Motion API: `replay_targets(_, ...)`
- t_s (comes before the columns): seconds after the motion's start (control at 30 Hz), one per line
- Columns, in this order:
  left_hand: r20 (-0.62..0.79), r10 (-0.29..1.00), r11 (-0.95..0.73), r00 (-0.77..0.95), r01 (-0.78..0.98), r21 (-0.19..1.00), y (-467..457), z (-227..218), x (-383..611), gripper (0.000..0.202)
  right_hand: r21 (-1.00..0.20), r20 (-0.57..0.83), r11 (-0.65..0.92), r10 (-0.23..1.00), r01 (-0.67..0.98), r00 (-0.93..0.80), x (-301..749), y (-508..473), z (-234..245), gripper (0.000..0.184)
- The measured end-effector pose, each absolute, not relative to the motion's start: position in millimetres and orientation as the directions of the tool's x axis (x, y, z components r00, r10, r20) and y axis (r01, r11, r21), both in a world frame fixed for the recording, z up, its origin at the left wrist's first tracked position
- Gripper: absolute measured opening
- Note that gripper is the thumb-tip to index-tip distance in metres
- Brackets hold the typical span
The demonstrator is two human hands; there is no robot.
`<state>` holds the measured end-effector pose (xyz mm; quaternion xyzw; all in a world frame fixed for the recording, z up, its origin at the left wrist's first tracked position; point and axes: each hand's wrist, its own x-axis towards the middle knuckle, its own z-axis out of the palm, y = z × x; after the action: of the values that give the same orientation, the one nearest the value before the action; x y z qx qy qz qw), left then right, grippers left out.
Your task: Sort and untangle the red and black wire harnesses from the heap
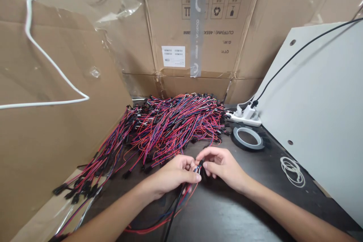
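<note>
My left hand (176, 176) and my right hand (222, 166) meet over the dark tabletop (244, 211). Both pinch the end of one wire harness (181, 200) of red, blue and black leads. Its small black connector (200, 165) sits between my fingertips. The leads trail down under my left wrist toward the table's front edge. Just behind my hands lies a big heap of the same harnesses (172, 124), with black connectors at the ends.
Cardboard walls (198, 26) close off the back and left. A white panel (320, 102) leans at the right, with a black cable across it. A power strip (245, 117), a tape roll (247, 138) and white rubber bands (292, 170) lie nearby.
</note>
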<state>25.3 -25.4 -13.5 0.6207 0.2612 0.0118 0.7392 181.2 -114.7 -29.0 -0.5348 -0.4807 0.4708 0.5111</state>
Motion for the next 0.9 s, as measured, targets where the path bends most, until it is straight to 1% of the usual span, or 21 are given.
replay_targets(0.23,-0.332,0.394,0.192,0.857,0.276,0.942,-27.7,-18.4,26.2,0.027,-0.999,0.006,0.000,0.992,0.046,0.126,179.2,-116.2,-28.1,0.020)
replay_targets(0.43,-0.294,0.408,0.164,0.865,0.247,0.955,-26.7,-19.5,27.1,0.030,-0.999,0.016,0.011,0.992,0.042,0.123,179.8,-116.3,-29.5,0.019)
replay_targets(0.6,-0.296,0.441,0.160,0.847,0.251,0.955,-28.9,-19.0,27.4,0.030,-0.999,0.030,0.027,0.992,0.026,0.126,179.0,-117.6,-30.6,0.018)
replay_targets(0.67,-0.285,0.473,0.167,0.833,0.233,0.958,-30.3,-16.9,27.5,0.031,-0.999,0.042,0.042,0.988,0.000,0.147,176.6,-118.2,-30.8,0.022)
replay_targets(0.8,-0.199,0.549,0.147,0.812,0.140,0.979,-29.9,-8.5,27.7,0.032,-0.996,0.033,0.049,0.981,-0.077,0.191,170.8,-118.4,-32.9,0.044)
replay_targets(0.87,-0.156,0.580,0.144,0.799,0.088,0.986,-28.2,-4.7,27.8,0.034,-0.993,0.016,0.031,0.991,-0.111,0.133,169.0,-118.4,-34.9,0.047)
replay_targets(0.9,-0.143,0.593,0.144,0.792,0.070,0.987,-27.3,-3.5,27.8,0.036,-0.993,0.002,0.012,0.997,-0.115,0.081,168.4,-118.6,-35.9,0.043)
